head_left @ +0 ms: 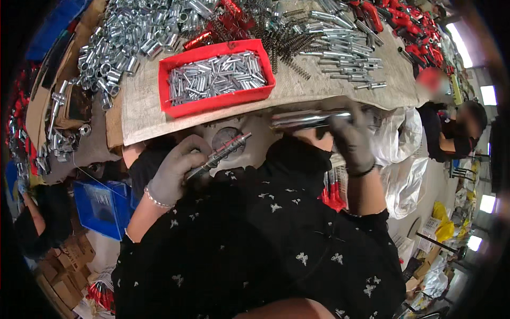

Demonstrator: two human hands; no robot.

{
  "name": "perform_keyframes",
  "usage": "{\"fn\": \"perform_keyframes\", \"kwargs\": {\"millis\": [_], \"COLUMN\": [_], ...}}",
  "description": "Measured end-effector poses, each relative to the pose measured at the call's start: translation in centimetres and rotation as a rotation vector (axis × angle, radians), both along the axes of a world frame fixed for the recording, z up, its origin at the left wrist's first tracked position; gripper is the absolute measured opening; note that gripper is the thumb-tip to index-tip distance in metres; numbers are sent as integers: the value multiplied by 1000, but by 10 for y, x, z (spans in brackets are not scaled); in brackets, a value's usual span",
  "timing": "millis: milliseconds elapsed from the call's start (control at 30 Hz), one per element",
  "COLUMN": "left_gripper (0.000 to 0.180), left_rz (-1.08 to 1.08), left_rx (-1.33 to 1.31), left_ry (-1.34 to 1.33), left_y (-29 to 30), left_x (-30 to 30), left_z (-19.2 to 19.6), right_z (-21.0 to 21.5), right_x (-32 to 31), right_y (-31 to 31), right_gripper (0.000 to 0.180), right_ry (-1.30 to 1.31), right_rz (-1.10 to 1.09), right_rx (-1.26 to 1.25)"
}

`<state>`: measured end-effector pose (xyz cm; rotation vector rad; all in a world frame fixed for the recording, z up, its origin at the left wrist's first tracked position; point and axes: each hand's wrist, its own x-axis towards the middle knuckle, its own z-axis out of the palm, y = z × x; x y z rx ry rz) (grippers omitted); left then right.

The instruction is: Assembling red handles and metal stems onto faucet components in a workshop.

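My left hand (183,159), in a grey glove, is closed around a slim metal rod with a coil spring (227,150) on it. The rod tilts up to the right over my lap. My gloved right hand (351,139) grips one end of a shiny metal tube (300,119), held roughly level just below the table edge. The tube is smeared a little by motion. Beyond both hands, a red tray (226,103) full of short metal pins (215,77) sits at the front of the cloth-covered table (143,114).
Metal sleeves (135,34) are heaped at the back left. Dark coil springs (289,45) and metal rod assemblies (348,61) lie right of the tray. Red parts (419,32) pile up far right. A blue bin (101,208) stands low left. Other people work at both sides.
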<state>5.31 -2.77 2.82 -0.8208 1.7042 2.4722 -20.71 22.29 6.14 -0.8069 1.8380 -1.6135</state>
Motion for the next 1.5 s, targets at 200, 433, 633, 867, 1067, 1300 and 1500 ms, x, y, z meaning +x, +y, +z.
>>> {"fn": "perform_keyframes", "kwargs": {"millis": [200,433,633,867,1067,1300,1500], "left_gripper": [15,23,51,52,50,37,34], "left_rz": [-65,-81,-317,-132,-94,-79,-32], "left_rx": [96,-249,-184,-88,-128,-102,-135], "left_ry": [-80,116,12,-102,-126,-98,-128], "left_y": [0,10,5,-5,-12,-7,-6], "left_x": [11,29,44,48,55,49,52], "left_z": [8,-7,-10,13,16,12,13], "right_z": [-11,-39,-28,16,9,18,43], "right_x": [52,104,120,29,16,10,38], "right_y": [-34,-61,-103,-196,-199,-208,-179], "right_gripper": [24,17,22,16,18,21,20], "right_ry": [-303,-462,552,1241,1168,1185,1066], "right_rz": [201,497,539,412,532,665,362], "right_rx": [63,23,-20,161,303,412,335]}}
